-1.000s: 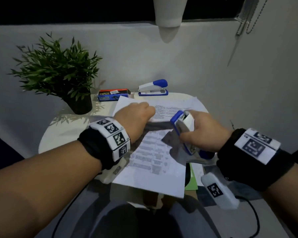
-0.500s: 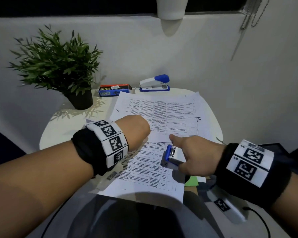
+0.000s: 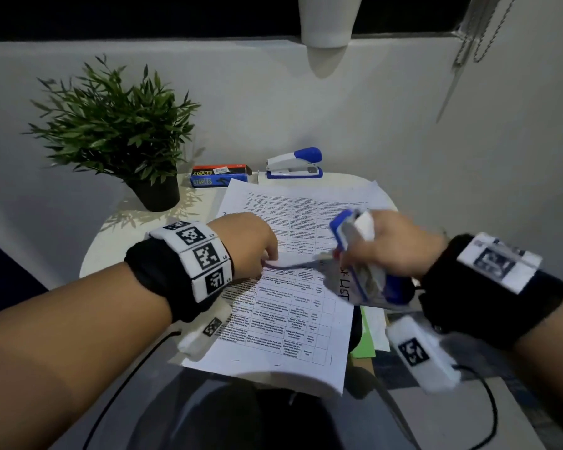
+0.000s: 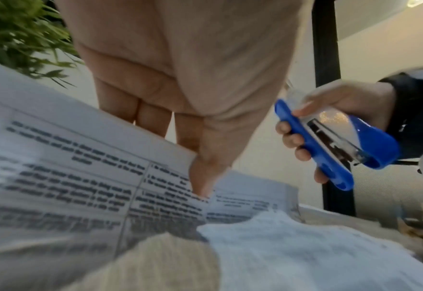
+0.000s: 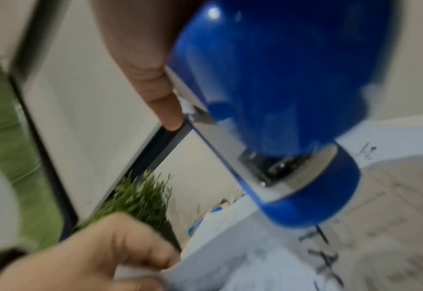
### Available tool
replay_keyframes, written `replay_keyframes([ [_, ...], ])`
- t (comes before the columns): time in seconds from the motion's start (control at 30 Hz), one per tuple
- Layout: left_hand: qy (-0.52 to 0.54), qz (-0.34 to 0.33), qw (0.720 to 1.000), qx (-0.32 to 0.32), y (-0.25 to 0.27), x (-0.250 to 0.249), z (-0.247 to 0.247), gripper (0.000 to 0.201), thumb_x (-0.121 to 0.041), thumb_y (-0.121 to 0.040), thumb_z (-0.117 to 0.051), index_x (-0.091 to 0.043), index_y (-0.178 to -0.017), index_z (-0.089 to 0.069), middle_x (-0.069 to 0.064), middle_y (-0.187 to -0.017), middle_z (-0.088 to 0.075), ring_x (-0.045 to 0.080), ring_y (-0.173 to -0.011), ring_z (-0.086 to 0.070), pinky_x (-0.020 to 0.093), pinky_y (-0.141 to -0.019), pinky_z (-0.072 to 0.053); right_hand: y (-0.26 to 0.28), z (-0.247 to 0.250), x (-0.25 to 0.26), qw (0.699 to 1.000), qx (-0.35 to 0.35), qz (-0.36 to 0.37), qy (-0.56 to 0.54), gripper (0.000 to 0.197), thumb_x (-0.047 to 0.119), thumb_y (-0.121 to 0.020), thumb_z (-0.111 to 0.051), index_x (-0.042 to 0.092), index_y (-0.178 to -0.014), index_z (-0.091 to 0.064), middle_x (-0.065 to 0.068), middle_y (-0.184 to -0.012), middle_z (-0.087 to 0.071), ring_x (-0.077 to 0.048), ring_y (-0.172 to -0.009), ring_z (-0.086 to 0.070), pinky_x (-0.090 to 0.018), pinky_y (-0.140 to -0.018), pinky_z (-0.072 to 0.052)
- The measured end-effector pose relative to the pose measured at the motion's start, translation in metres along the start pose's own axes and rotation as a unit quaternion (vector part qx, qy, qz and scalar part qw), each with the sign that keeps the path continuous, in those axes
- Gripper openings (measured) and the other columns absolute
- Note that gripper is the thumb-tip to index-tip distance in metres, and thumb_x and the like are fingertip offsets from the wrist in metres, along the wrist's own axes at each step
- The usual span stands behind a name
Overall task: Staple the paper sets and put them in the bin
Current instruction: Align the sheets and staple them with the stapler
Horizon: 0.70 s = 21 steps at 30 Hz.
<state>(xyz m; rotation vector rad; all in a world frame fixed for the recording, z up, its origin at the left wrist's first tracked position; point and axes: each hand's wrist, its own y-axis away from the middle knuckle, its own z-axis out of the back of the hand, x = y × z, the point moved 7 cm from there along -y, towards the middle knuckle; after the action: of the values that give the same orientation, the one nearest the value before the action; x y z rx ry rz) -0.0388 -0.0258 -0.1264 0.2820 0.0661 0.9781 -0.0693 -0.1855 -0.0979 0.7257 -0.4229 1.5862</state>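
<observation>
Blurring right hand (image 3: 400, 245) hides stapler (image 3: 355, 235) front; paper (image 3: 293, 264) lifted.

Office nook — staple box (image 3: 221, 177), potted plant (image 3: 117, 131)

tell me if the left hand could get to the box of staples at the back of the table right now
Probably not at once. The left hand is pinching the lifted paper set, so it would have to let go first. Otherwise the way looks free: only flat sheets lie between it and the box of staples.
</observation>
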Motion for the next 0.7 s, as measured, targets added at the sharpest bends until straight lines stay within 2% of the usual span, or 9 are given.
replay_keyframes([
  [0.03, 0.017, 0.003, 1.000, -0.018, 0.002, 0.005, 0.005, 0.030, -0.018, -0.085, -0.059, -0.034, -0.111, -0.066, -0.009, -0.105, -0.067, 0.014, -0.099, -0.058, 0.024, -0.074, -0.044, -0.011, 0.015, -0.005, 0.996, -0.054, -0.030, -0.058, 0.019, 0.020, -0.077, -0.074, 0.018, -0.071, -0.056, -0.005, -0.077, -0.064, -0.022, -0.071, -0.060, -0.030, -0.070, -0.051],
  [0.1, 0.026, 0.016, 0.998, -0.060, 0.006, 0.017, 0.015, 0.024, -0.018, -0.087, -0.056, -0.031, -0.102, -0.068, -0.008, -0.096, -0.067, 0.015, -0.091, -0.059, 0.024, -0.067, -0.044, -0.029, 0.034, -0.018, 0.976, -0.120, -0.097, -0.154, 0.025, 0.027, -0.067, -0.078, 0.013, -0.071, -0.058, -0.014, -0.082, -0.067, -0.032, -0.077, -0.065, -0.039, -0.077, -0.055],
  [0.13, 0.028, 0.027, 0.996, -0.078, 0.009, 0.024, 0.019, 0.019, -0.017, -0.087, -0.053, -0.027, -0.094, -0.068, -0.006, -0.089, -0.066, 0.016, -0.085, -0.058, 0.024, -0.060, -0.040, -0.037, 0.036, -0.022, 0.969, -0.115, -0.124, -0.182, 0.028, 0.029, -0.062, -0.077, 0.011, -0.075, -0.060, -0.017, -0.083, -0.068, -0.036, -0.079, -0.066, -0.046, -0.081, -0.056],
  [0.2, 0.037, 0.048, 0.992, -0.111, 0.017, 0.038, 0.026, 0.016, -0.016, -0.087, -0.050, -0.022, -0.087, -0.064, -0.004, -0.083, -0.064, 0.018, -0.079, -0.056, 0.024, -0.055, -0.036, -0.050, 0.028, -0.027, 0.963, -0.070, -0.171, -0.197, 0.022, 0.021, -0.070, -0.069, 0.006, -0.082, -0.059, -0.014, -0.074, -0.064, -0.033, -0.068, -0.064, -0.047, -0.076, -0.055],
  [0.27, 0.048, 0.072, 0.988, -0.130, 0.030, 0.048, 0.032, 0.019, -0.019, -0.089, -0.048, -0.023, -0.094, -0.066, -0.003, -0.090, -0.066, 0.019, -0.084, -0.057, 0.028, -0.063, -0.045, -0.061, 0.019, -0.031, 0.972, -0.048, -0.193, -0.126, 0.012, 0.014, -0.080, -0.064, 0.006, -0.076, -0.056, -0.011, -0.069, -0.059, -0.027, -0.060, -0.057, -0.034, -0.064, -0.052],
  [0.33, 0.061, 0.097, 0.981, -0.154, 0.043, 0.060, 0.039, 0.021, -0.020, -0.090, -0.049, -0.021, -0.100, -0.068, 0.000, -0.096, -0.067, 0.022, -0.090, -0.058, 0.034, -0.074, -0.050, -0.069, 0.014, -0.031, 0.981, -0.037, -0.190, 0.014, 0.022, 0.023, -0.079, -0.068, 0.010, -0.068, -0.054, -0.010, -0.073, -0.058, -0.025, -0.063, -0.055, -0.026, -0.056, -0.044],
  [0.47, 0.109, 0.150, 0.962, -0.200, 0.075, 0.090, 0.054, 0.025, -0.023, -0.087, -0.060, -0.023, -0.111, -0.069, 0.003, -0.105, -0.068, 0.024, -0.100, -0.059, 0.034, -0.085, -0.048, -0.078, 0.000, -0.036, 0.974, -0.010, -0.200, 0.108, 0.036, 0.039, -0.073, -0.077, 0.008, -0.082, -0.060, -0.011, -0.089, -0.061, -0.028, -0.086, -0.059, -0.031, -0.073, -0.047],
  [0.57, 0.123, 0.191, 0.946, -0.230, 0.104, 0.110, 0.068, 0.027, -0.024, -0.086, -0.062, -0.024, -0.112, -0.068, 0.001, -0.106, -0.067, 0.019, -0.096, -0.057, 0.028, -0.081, -0.043, -0.070, 0.004, -0.025, 0.965, 0.009, -0.202, 0.165, 0.047, 0.054, -0.073, -0.073, 0.011, -0.072, -0.053, -0.005, -0.073, -0.057, -0.026, -0.079, -0.055, -0.029, -0.071, -0.040],
  [0.7, 0.159, 0.242, 0.904, -0.313, 0.153, 0.134, 0.097, 0.023, -0.025, -0.088, -0.062, -0.023, -0.110, -0.068, -0.002, -0.094, -0.064, 0.016, -0.086, -0.055, 0.030, -0.076, -0.040, -0.065, 0.019, 0.015, 0.971, -0.036, -0.179, 0.154, 0.072, 0.069, -0.065, -0.067, -0.002, -0.079, -0.065, -0.018, -0.083, -0.070, -0.035, -0.081, -0.066, -0.040, -0.081, -0.054],
])
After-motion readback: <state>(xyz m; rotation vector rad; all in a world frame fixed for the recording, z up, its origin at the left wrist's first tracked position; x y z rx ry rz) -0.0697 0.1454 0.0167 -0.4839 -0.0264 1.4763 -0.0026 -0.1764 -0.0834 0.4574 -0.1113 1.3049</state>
